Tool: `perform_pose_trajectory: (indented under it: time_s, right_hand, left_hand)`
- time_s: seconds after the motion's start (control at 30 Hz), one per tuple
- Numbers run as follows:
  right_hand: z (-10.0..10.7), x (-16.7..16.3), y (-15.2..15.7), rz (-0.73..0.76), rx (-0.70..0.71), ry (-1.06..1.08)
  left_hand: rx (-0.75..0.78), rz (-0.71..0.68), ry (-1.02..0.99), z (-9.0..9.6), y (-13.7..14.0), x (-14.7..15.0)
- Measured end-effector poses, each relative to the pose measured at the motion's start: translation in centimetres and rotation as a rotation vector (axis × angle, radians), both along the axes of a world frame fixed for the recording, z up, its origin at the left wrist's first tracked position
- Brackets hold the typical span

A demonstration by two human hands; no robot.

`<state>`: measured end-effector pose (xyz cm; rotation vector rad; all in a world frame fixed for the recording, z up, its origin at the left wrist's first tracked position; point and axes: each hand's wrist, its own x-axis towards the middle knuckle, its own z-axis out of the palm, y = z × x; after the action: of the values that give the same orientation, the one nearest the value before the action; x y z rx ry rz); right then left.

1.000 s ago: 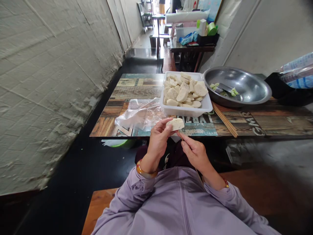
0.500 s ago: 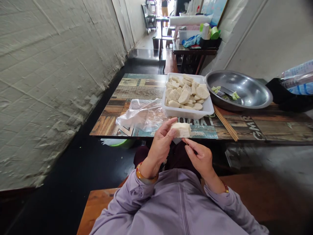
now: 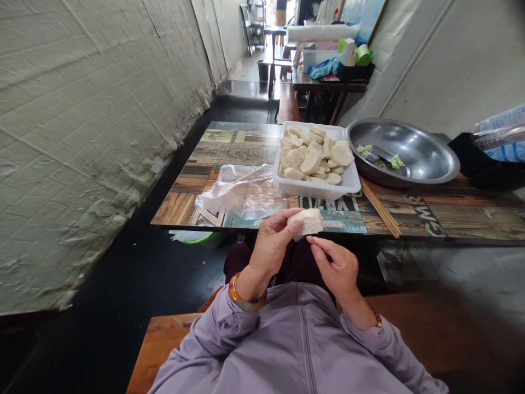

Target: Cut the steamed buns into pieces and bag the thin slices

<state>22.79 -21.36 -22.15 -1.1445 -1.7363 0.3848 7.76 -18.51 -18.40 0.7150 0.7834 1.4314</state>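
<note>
Between the fingers and thumb of my left hand (image 3: 273,238) is a thick, pale, spongy slice (image 3: 309,221), held just off the table's front edge. My right hand (image 3: 338,265) is below and to the right of it, pinching a thin wooden skewer (image 3: 312,238) whose tip meets the underside of the slice. Most of the skewer is hidden by my fingers. Beyond my hands a white plastic tub (image 3: 320,190) is heaped with similar pale slices (image 3: 310,162).
A crumpled clear plastic bag (image 3: 241,191) lies left of the tub. On the right are several wooden sticks (image 3: 380,208) and a steel basin (image 3: 426,156) holding a blade-like tool and chopped greens (image 3: 396,161). Farther back stands another table (image 3: 328,86) with supplies.
The slice has tilted a little and shifted slightly right in my left hand. My right hand stays close beneath it with the skewer. The view has moved slightly.
</note>
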Motion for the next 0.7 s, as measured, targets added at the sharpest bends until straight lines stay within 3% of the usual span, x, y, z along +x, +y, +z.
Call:
perform_pose_trajectory:
  time_s: [0.43,0.7]
  right_hand:
    - [0.56,0.39,0.30,0.032,0.062,-0.004]
    - [0.47,0.22,0.45,-0.034,0.148,-0.099]
  left_hand:
    - [-0.002,-0.040,0.050,-0.05,-0.24,0.09]
    - [0.010,-0.067,0.062,-0.28,-0.23,0.11]
